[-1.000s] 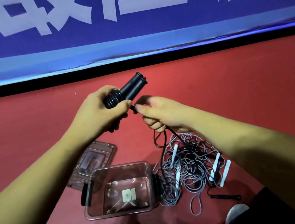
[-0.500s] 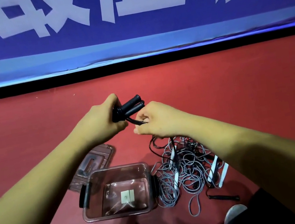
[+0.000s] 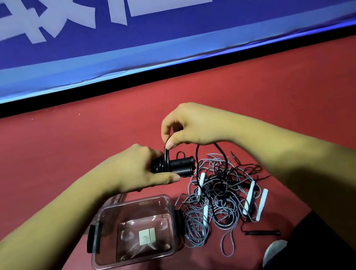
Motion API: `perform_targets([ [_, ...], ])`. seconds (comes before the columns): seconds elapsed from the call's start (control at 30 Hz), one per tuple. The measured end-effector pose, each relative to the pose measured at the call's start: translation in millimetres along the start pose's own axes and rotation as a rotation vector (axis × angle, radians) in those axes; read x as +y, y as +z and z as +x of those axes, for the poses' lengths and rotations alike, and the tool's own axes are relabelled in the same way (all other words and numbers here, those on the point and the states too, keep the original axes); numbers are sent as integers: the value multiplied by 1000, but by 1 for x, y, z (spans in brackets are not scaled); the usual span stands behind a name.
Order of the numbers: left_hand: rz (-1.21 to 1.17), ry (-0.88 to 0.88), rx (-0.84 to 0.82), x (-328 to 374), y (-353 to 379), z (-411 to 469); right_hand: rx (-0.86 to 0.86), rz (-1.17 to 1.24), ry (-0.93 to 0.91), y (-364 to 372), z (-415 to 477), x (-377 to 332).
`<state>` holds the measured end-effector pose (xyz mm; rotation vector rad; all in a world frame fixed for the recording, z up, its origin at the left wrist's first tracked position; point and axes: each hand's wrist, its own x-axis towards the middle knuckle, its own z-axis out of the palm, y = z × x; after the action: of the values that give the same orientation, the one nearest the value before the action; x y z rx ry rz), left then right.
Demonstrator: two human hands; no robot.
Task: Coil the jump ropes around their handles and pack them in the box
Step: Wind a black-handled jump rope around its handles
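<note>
left hand grips the paired black handles, rope coiled round their near end. right hand pinches the black rope above them. the clear box sits on the red floor beside tangled ropes.

Two hands: left hand, right hand. Two paired black handles, one black rope. Four white handles among grey ropes too tangled to count. One loose black handle. One clear box. Two shoe tips.
</note>
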<state>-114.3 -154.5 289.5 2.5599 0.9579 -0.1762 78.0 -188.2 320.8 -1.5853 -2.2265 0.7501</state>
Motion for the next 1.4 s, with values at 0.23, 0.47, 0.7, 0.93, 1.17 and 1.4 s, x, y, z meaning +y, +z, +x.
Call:
perform_targets([
  [0.23, -276, 193, 35, 2, -7, -13, -84, 384, 103, 4, 5, 31],
  [0.47, -609, 210, 195, 1, -18, -26, -65, 698, 206, 37, 17, 35],
  [0.7, -787, 127, 310, -6, -23, -24, -122, 897, 256, 60, 22, 35],
  [0.93, -895, -84, 670, -41, -49, -14, -106, 850, 234, 50, 27, 17],
  [1.17, -1001, -246, 734, -83, -60, -12, -109, 564, 234, 56, 20, -10],
  [1.4, -616, -308, 502, -86, -45, -1, -13, 132, 97, 39, 10, -24],
])
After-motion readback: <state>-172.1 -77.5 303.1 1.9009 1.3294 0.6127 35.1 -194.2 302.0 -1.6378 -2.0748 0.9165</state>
